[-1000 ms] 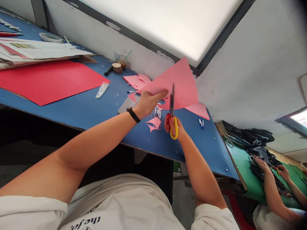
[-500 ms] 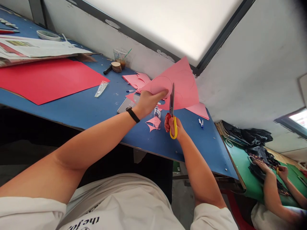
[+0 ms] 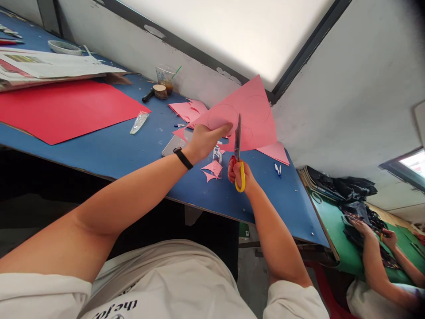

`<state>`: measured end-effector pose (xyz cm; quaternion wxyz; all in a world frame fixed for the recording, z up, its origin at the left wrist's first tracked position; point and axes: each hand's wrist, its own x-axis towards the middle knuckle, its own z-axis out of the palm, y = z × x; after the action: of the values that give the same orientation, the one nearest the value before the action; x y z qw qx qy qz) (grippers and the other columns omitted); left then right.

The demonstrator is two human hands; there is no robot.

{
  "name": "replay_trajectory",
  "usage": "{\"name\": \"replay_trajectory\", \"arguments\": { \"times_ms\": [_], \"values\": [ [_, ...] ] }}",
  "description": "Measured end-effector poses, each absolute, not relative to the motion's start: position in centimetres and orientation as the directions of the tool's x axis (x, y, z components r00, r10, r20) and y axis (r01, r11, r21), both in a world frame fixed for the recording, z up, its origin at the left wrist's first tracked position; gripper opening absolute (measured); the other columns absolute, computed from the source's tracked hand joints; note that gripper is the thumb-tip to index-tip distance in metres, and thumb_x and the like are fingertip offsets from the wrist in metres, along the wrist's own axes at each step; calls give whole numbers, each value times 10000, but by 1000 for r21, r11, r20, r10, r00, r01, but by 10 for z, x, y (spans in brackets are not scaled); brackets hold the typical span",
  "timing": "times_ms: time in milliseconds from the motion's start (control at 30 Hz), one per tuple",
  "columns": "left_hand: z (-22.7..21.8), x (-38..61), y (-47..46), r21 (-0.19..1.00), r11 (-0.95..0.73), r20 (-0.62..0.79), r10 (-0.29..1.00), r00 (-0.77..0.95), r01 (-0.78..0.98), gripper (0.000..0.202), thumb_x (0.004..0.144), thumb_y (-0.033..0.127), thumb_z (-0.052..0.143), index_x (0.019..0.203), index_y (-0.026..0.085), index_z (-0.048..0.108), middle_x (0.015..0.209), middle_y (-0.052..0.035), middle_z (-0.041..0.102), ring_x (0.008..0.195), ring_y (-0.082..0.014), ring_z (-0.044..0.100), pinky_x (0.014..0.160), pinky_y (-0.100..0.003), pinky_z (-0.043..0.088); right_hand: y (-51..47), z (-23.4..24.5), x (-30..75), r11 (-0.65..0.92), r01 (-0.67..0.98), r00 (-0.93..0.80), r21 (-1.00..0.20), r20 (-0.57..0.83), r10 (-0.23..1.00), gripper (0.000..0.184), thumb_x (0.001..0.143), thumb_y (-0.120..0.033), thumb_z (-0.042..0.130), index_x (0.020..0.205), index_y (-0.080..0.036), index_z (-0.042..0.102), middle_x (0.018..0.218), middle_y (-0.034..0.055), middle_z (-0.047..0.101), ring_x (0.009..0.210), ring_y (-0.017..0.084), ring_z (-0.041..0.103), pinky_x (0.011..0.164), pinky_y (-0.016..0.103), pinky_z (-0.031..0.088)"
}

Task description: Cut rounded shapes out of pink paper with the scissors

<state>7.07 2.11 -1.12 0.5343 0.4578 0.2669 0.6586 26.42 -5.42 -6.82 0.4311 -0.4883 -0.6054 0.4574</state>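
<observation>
My left hand [image 3: 207, 139] pinches a pink sheet of paper [image 3: 257, 115] with the thumb on top, holding it raised and tilted over the blue table. Drawn circles show on the sheet. My right hand [image 3: 244, 173] grips scissors [image 3: 238, 139] by a red and yellow handle, blades pointing up against the paper's near edge. The blades look nearly closed; whether paper lies between them I cannot tell. Beneath, pink paper scraps [image 3: 212, 170] lie on a clear stencil ruler [image 3: 217, 155]. A grey flat device [image 3: 172, 145] is partly hidden behind my left wrist.
Red paper [image 3: 73, 110] and newspaper [image 3: 59, 64] cover the table's left. A plastic cup [image 3: 165, 77] with brown liquid stands by the wall near a wood piece [image 3: 160, 91]. A blue-and-white pen-like tool [image 3: 278, 170] lies right. Another person's hands [image 3: 363, 227] work at the green table [image 3: 335, 230].
The pink sheet has tilted slightly, its top corner a little higher and its drawn circle more visible. Both hands keep nearly the same place and grip.
</observation>
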Motion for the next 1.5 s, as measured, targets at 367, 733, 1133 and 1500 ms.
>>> {"name": "replay_trajectory", "arguments": {
  "times_ms": [367,733,1133,1500],
  "values": [
    [-6,70,16,845,-274,302,953,-12,-460,366,762,436,1031,770,198,754,875,-74,752,866,-222,726,735,-349,645,-56,-64,263,138,230,-158,-963,103,982,963,691,-1220,657,913,-301,474,613,-111,342,479,109,293,435,307,348],
    [-4,72,15,790,-330,370,928,-27,-517,335,782,419,1014,755,211,753,863,-54,744,855,-199,713,749,-334,637,-59,-61,266,130,269,-145,-954,93,985,912,789,-1180,646,930,-292,494,633,-98,367,501,117,338,473,319,375],
    [-6,70,17,790,-355,408,913,-3,-499,350,848,448,969,739,229,719,798,-19,691,757,-169,653,670,-317,594,-62,-57,266,130,295,-123,-947,97,988,917,768,-1185,658,900,-289,518,623,-83,394,488,136,361,481,340,356],
    [1,68,16,800,-338,366,929,-42,-495,447,738,367,1014,635,226,602,695,-2,580,748,-184,647,627,-312,586,-61,-56,263,93,246,-90,-965,73,993,839,793,-1094,759,942,-306,511,621,-87,370,506,146,316,469,322,340]
  ]
}}
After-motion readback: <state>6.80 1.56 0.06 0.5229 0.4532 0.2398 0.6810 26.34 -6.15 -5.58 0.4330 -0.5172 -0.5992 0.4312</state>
